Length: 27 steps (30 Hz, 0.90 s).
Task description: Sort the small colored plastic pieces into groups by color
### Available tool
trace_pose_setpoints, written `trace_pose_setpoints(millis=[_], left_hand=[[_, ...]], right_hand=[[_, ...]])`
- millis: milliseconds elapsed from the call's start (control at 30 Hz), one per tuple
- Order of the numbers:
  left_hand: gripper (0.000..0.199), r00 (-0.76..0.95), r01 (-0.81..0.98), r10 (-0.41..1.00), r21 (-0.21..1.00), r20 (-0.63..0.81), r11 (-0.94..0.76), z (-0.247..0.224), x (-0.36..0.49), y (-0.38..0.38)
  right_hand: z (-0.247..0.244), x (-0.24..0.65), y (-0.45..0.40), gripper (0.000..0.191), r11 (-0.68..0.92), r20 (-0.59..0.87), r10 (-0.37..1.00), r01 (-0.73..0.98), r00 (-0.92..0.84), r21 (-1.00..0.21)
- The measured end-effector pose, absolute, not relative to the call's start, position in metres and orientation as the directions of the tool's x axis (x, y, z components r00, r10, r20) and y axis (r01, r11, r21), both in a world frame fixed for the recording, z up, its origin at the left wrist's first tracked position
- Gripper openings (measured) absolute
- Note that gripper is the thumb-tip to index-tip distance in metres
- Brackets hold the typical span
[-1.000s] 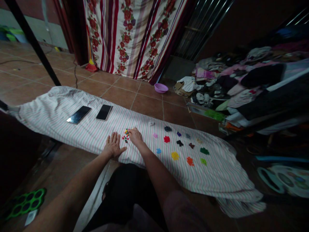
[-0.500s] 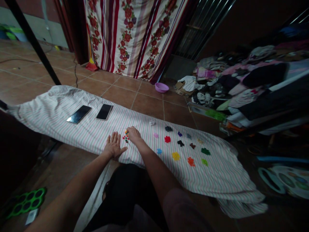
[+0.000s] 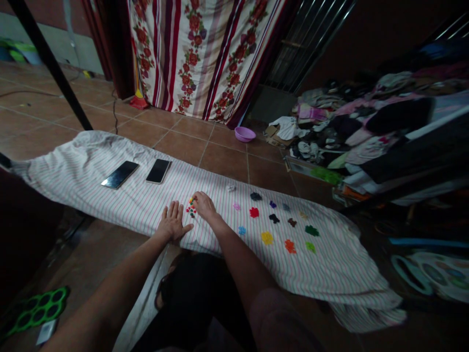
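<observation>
On the striped cloth (image 3: 208, 181), a small cluster of mixed coloured pieces (image 3: 191, 210) lies between my hands. My left hand (image 3: 172, 221) rests flat beside it with fingers spread, holding nothing. My right hand (image 3: 203, 204) is at the cluster's right edge, fingertips pinched together; whatever is in the pinch is too small to make out. To the right lie little piles sorted by colour, among them a red pile (image 3: 254, 212), a yellow pile (image 3: 267, 238), an orange pile (image 3: 290, 246), a black pile (image 3: 273, 218) and a dark green pile (image 3: 311, 230).
Two phones, a larger one (image 3: 120, 174) and a smaller one (image 3: 159, 171), lie on the cloth's left part. Beyond the cloth, a purple basin (image 3: 245, 134) stands on the tiled floor. Clothes (image 3: 330, 117) are heaped at the right. A black pole (image 3: 51, 63) slants at the left.
My right hand has shifted very slightly at the cluster, still pinched. The left hand stays flat in the same place, and the coloured piles look the same.
</observation>
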<state>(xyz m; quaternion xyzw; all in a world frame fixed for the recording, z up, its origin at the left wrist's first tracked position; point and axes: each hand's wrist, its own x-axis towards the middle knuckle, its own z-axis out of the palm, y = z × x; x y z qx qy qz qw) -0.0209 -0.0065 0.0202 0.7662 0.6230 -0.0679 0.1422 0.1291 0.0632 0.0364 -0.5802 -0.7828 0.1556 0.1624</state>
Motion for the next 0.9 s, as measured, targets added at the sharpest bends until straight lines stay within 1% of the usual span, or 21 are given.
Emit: trace_pose_setpoints(millis=[67, 133, 233, 300, 367, 433, 467, 533, 567, 633, 667, 700, 733, 767, 800, 833, 867, 900], left_hand=[[0.095, 0.217, 0.974, 0.939, 0.129, -0.268, -0.188, 0.018, -0.021, -0.006], [0.097, 0.221, 0.973, 0.941, 0.126, -0.258, -0.193, 0.016, -0.021, -0.006], [0.097, 0.221, 0.973, 0.943, 0.126, -0.248, -0.195, 0.016, -0.021, -0.008], [0.096, 0.223, 0.972, 0.945, 0.126, -0.237, -0.198, 0.016, -0.021, -0.010], [0.094, 0.231, 0.970, 0.951, 0.129, -0.206, -0.207, 0.015, -0.022, -0.012], [0.090, 0.225, 0.967, 0.961, 0.158, -0.159, -0.200, 0.014, -0.022, -0.013], [0.085, 0.212, 0.964, 0.968, 0.195, -0.136, -0.184, 0.015, -0.023, -0.013], [0.069, 0.174, 0.934, 0.981, 0.329, -0.083, -0.137, 0.024, -0.021, -0.015], [0.058, 0.176, 0.895, 0.983, 0.422, -0.042, -0.143, 0.033, -0.019, -0.017], [0.043, 0.210, 0.762, 0.976, 0.617, 0.050, -0.195, 0.064, -0.012, -0.027], [0.036, 0.258, 0.675, 0.959, 0.687, 0.121, -0.268, 0.085, -0.007, -0.035], [0.032, 0.336, 0.575, 0.917, 0.725, 0.213, -0.379, 0.109, -0.001, -0.045], [0.029, 0.415, 0.470, 0.857, 0.735, 0.305, -0.489, 0.136, 0.004, -0.058], [0.029, 0.502, 0.354, 0.770, 0.718, 0.395, -0.599, 0.162, 0.010, -0.071], [0.028, 0.583, 0.234, 0.661, 0.680, 0.474, -0.694, 0.186, 0.015, -0.086], [0.027, 0.628, 0.134, 0.558, 0.632, 0.542, -0.764, 0.207, 0.019, -0.100], [0.024, 0.649, 0.082, 0.489, 0.586, 0.583, -0.806, 0.223, 0.024, -0.113], [0.020, 0.650, 0.097, 0.475, 0.555, 0.593, -0.826, 0.233, 0.027, -0.124]], right_hand=[[0.031, 0.136, 0.059, 0.022, 0.266, 0.167, 0.963, 0.835, -0.210, -0.482], [0.022, 0.146, 0.052, 0.025, 0.210, 0.239, 0.966, 0.821, -0.093, -0.531], [0.006, 0.163, 0.037, 0.028, 0.068, 0.293, 0.945, 0.790, 0.146, -0.610], [-0.005, 0.173, 0.029, 0.029, 0.007, 0.308, 0.918, 0.766, 0.250, -0.643], [-0.015, 0.180, 0.023, 0.028, 0.011, 0.322, 0.908, 0.753, 0.267, -0.658], [-0.023, 0.183, 0.022, 0.026, 0.032, 0.330, 0.908, 0.745, 0.257, -0.667], [-0.026, 0.184, 0.023, 0.025, 0.041, 0.337, 0.906, 0.739, 0.256, -0.672], [-0.030, 0.184, 0.025, 0.024, 0.057, 0.362, 0.893, 0.730, 0.268, -0.681], [-0.031, 0.183, 0.026, 0.023, 0.063, 0.379, 0.882, 0.726, 0.281, -0.685], [-0.034, 0.183, 0.028, 0.022, 0.073, 0.408, 0.862, 0.721, 0.302, -0.689], [-0.035, 0.183, 0.028, 0.022, 0.079, 0.419, 0.855, 0.720, 0.307, -0.689], [-0.036, 0.183, 0.028, 0.022, 0.085, 0.427, 0.849, 0.718, 0.311, -0.691], [-0.037, 0.183, 0.028, 0.022, 0.089, 0.434, 0.843, 0.713, 0.317, -0.695], [-0.037, 0.183, 0.028, 0.022, 0.090, 0.438, 0.838, 0.708, 0.326, -0.700], [-0.037, 0.183, 0.028, 0.023, 0.090, 0.440, 0.833, 0.703, 0.335, -0.706], [-0.037, 0.183, 0.027, 0.023, 0.087, 0.439, 0.830, 0.697, 0.344, -0.712], [-0.036, 0.183, 0.027, 0.023, 0.083, 0.437, 0.828, 0.692, 0.353, -0.717], [-0.035, 0.183, 0.026, 0.023, 0.079, 0.433, 0.827, 0.689, 0.358, -0.720]])
